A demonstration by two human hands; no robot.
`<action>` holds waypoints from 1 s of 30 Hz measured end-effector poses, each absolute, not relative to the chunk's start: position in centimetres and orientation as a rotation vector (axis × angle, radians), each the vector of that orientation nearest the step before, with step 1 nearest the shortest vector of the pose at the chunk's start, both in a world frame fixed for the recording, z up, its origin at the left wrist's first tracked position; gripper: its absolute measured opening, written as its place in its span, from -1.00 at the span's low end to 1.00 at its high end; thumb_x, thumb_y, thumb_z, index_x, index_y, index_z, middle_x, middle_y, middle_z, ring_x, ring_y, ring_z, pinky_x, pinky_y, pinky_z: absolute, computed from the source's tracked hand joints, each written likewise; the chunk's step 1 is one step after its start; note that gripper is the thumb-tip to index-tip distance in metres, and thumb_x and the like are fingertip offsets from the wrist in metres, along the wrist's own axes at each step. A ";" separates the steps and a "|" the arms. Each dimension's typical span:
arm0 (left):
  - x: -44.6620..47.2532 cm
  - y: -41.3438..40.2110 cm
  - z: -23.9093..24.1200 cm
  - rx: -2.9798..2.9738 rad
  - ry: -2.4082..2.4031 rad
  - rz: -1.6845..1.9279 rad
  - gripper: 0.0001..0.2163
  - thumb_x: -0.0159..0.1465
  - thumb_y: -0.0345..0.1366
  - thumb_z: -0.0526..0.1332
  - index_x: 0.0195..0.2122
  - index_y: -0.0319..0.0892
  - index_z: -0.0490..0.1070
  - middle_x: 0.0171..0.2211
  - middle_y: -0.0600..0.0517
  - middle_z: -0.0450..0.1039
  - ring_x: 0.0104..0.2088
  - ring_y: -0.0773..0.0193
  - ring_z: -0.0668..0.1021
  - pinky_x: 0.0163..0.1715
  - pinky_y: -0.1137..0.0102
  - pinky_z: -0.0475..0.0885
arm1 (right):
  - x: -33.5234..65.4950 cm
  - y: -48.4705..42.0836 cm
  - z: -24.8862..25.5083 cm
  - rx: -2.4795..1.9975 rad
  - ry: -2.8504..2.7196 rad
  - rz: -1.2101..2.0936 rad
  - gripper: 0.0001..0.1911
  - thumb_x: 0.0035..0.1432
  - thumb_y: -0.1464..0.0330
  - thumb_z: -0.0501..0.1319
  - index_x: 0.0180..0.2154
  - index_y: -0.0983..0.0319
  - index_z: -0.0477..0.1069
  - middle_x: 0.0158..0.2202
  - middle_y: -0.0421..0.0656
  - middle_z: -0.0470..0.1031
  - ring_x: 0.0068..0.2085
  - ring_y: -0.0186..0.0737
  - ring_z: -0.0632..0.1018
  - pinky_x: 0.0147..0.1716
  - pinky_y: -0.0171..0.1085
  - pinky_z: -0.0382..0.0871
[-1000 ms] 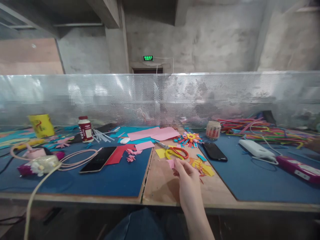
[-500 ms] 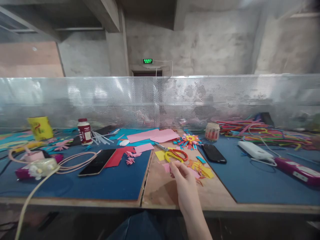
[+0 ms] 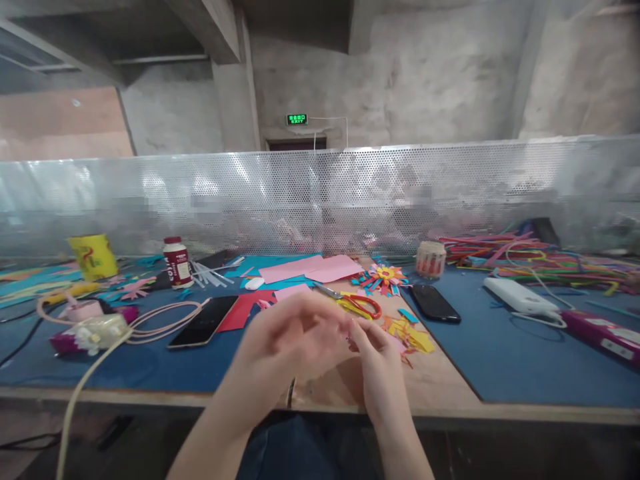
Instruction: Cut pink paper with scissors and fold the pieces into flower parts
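My left hand (image 3: 295, 337) is over the wooden strip, its fingers curled and blurred by motion. Just right of it is my right hand (image 3: 377, 353), with thumb and fingertips pinched together. Whatever lies between the fingertips is too small and blurred to make out. The hands meet or nearly meet at the fingertips. Beyond them lie scissors (image 3: 367, 307) with red and yellow handles. Yellow paper scraps (image 3: 413, 333) lie right of my right hand. Pink paper sheets (image 3: 330, 268) and a paper flower (image 3: 384, 275) in several colours are further back.
A black phone (image 3: 434, 303) lies on the right mat, another phone (image 3: 205, 322) on the left. A glass jar (image 3: 431, 259), bottle (image 3: 177, 263) and yellow cup (image 3: 93, 257) stand behind. Cables (image 3: 165, 320) trail at left; coloured strips (image 3: 530, 257) pile at back right.
My left hand has come into view from below and reached my right hand. My right hand stays pinched in nearly the same place. The view has shifted slightly.
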State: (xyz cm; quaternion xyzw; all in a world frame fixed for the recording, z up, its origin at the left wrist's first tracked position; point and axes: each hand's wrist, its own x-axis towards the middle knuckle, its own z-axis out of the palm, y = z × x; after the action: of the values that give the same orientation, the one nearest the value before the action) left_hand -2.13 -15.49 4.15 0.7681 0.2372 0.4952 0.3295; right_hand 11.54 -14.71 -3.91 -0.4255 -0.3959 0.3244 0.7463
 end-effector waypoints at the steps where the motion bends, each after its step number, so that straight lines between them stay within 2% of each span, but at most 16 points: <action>1: -1.5 -14.6 3.7 2.012 0.658 1.247 -0.84 0.18 -0.24 0.15 -0.25 -0.15 0.40 -0.21 -0.03 0.43 -0.24 0.24 0.47 -0.23 0.33 0.39 | 11.6 -14.8 -3.9 -0.927 -0.869 0.707 -0.76 0.01 0.20 0.19 -0.44 0.27 0.43 -0.47 -0.21 0.43 -0.39 -0.31 0.39 -0.36 -0.37 0.24; 4: 0.5 -11.6 1.8 1.997 0.754 1.032 -0.78 0.17 -0.21 0.15 -0.19 -0.18 0.35 -0.18 -0.05 0.42 -0.22 0.22 0.48 -0.24 0.33 0.38 | 11.7 -14.8 -3.8 -0.912 -0.864 0.696 -0.76 0.02 0.21 0.19 -0.42 0.27 0.44 -0.48 -0.21 0.43 -0.41 -0.31 0.39 -0.39 -0.37 0.25; 8: 1.4 -10.1 -0.7 1.907 0.711 0.864 -0.74 0.21 -0.11 0.08 -0.22 -0.20 0.32 -0.26 -0.06 0.43 -0.27 0.20 0.50 -0.30 0.34 0.38 | 11.7 -14.8 -3.8 -0.869 -0.825 0.723 -0.78 0.02 0.23 0.19 -0.36 0.26 0.44 -0.40 -0.15 0.48 -0.35 -0.24 0.45 -0.37 -0.34 0.31; 14: 1.1 -10.6 -1.7 1.753 0.635 0.911 -0.76 0.21 -0.13 0.09 -0.27 -0.22 0.30 -0.35 0.00 0.41 -0.33 0.27 0.47 -0.31 0.39 0.36 | 11.6 -14.5 -4.0 -0.847 -0.793 0.788 -0.76 -0.02 0.22 0.23 -0.36 0.27 0.46 -0.37 -0.13 0.49 -0.36 -0.23 0.46 -0.39 -0.32 0.33; 19: 1.0 -10.9 -1.9 1.684 0.605 0.956 -0.80 0.23 -0.17 0.08 -0.33 -0.22 0.26 -0.45 0.06 0.36 -0.41 0.35 0.43 -0.35 0.45 0.32 | 11.6 -14.5 -4.5 -0.874 -0.867 0.793 -0.75 0.04 0.22 0.17 -0.41 0.28 0.46 -0.47 -0.18 0.44 -0.42 -0.30 0.41 -0.44 -0.37 0.28; 24: 0.6 -11.1 -2.2 1.714 0.671 0.943 -0.79 0.23 -0.16 0.05 -0.38 -0.20 0.24 -0.54 0.11 0.29 -0.51 0.39 0.35 -0.46 0.48 0.24 | 11.8 -14.8 -4.4 -0.923 -0.975 0.787 -0.76 0.03 0.26 0.16 -0.34 0.29 0.48 -0.40 -0.14 0.49 -0.32 -0.23 0.46 -0.32 -0.32 0.31; 30: 0.3 -11.3 -1.9 1.789 0.741 1.000 -0.80 0.22 -0.19 0.05 -0.45 -0.20 0.24 -0.52 0.13 0.22 -0.52 0.41 0.28 -0.47 0.49 0.20 | 11.9 -15.0 -4.3 -0.980 -0.989 0.788 -0.75 0.01 0.25 0.16 -0.38 0.28 0.50 -0.43 -0.15 0.50 -0.38 -0.23 0.46 -0.41 -0.34 0.30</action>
State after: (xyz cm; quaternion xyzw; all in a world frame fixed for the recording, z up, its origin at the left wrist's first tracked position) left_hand 0.32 -11.26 -1.94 0.7277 0.3013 0.4066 0.4629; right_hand 11.94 -15.00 -4.30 -0.4394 -0.4436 0.3532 0.6967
